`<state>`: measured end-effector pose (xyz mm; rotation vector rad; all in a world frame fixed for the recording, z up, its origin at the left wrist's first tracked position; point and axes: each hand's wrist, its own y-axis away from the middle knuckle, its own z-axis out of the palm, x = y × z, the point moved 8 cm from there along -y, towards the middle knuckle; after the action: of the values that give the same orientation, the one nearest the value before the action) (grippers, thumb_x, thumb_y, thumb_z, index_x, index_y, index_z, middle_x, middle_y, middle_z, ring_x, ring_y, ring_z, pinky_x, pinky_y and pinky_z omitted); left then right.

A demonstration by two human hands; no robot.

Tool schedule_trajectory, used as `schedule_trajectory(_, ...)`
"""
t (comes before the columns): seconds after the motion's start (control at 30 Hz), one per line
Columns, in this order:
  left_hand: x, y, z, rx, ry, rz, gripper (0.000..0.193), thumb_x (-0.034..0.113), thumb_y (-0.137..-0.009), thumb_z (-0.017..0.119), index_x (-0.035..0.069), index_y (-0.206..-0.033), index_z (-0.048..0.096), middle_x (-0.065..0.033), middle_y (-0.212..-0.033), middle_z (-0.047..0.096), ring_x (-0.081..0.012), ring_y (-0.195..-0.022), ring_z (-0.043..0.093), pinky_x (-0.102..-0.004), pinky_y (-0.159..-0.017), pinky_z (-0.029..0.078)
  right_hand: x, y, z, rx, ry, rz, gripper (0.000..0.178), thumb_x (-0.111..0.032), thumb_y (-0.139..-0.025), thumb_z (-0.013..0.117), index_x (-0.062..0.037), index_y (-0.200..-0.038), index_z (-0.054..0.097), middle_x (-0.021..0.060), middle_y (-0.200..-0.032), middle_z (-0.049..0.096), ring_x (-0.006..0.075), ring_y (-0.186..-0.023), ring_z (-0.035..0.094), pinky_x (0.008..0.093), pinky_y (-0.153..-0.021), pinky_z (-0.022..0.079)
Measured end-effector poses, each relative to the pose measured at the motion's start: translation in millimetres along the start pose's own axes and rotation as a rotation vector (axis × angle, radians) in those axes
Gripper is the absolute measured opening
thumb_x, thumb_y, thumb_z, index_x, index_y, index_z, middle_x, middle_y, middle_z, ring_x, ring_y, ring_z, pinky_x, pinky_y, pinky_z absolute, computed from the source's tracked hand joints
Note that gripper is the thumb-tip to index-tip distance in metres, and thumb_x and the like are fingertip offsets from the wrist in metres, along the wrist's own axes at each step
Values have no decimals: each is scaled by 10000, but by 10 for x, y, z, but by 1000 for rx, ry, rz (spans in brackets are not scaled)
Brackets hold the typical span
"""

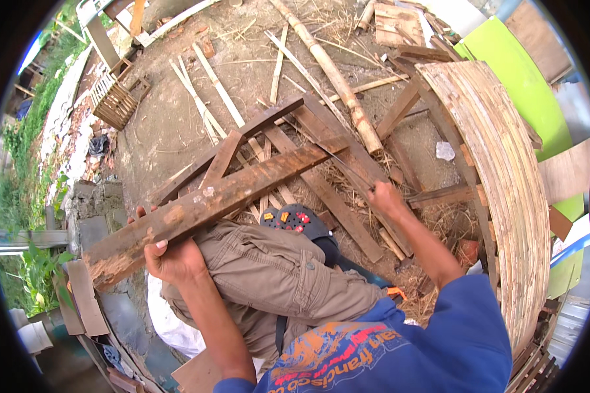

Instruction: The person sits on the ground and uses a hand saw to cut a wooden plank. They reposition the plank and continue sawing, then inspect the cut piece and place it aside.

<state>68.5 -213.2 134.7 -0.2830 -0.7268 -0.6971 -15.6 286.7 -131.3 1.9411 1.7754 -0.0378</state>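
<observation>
A long, weathered brown wooden beam [223,196] lies slantwise across my raised leg, its rough near end at the left. My left hand [177,260] is closed around its lower part, with the thumb on the near side and fingertips showing over the far edge. My right hand [388,198] is closed in a fist on a long, thin tool with a narrow blade [347,165]. Its handle is hidden in the fist, and whether it is a knife or a saw cannot be told. The blade's tip meets the beam's far end.
Beneath the beam, a nailed wooden frame [334,208] rests on the dirt near my dark clog [296,219]. Bamboo poles [337,78] and thin sticks lie beyond. On the right stands a bamboo-slat bench [505,170]. A slatted crate [113,101] sits far left, near rubble.
</observation>
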Motion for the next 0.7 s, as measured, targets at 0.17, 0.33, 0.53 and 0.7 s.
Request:
schedule_trajectory(0.17, 22, -19, -12, -85, 12, 15, 776, 28, -587, 517, 86, -1361, 487, -109, -1383, 543, -341, -1305, 504, -565, -1181, 349, -728, 77, -79, 62, -90, -194, 329, -298, -883, 707, 4, -1012, 684, 291, -855, 702, 473, -843, 697, 540, -749, 563)
schedule_trajectory(0.33, -11, -69, -63, -50, 35, -18, 767, 5, -591, 506, 82, -1354, 489, -110, -1380, 550, -341, -1301, 507, -559, -1169, 368, -522, -165, 48, 80, -39, -168, 327, -314, -874, 713, -27, -1027, 685, 276, -840, 708, 461, -837, 704, 534, -757, 572)
schedule_trajectory(0.53, 22, 6, -31, -73, 28, 4, 786, -3, -589, 502, 82, -1370, 474, -117, -1389, 525, -347, -1301, 503, -555, -1169, 368, -604, -98, -137, 117, -124, -183, 351, -298, -872, 707, 25, -1008, 709, 318, -868, 697, 487, -857, 697, 545, -783, 568)
schedule_trajectory(0.7, 14, 19, -4, -85, 60, -5, 811, -4, -578, 502, 80, -1384, 466, -125, -1390, 522, -341, -1302, 502, -539, -1172, 365, -452, -109, 64, 4, -70, -105, 346, -274, -868, 699, 45, -1000, 711, 325, -889, 695, 491, -861, 693, 541, -789, 565)
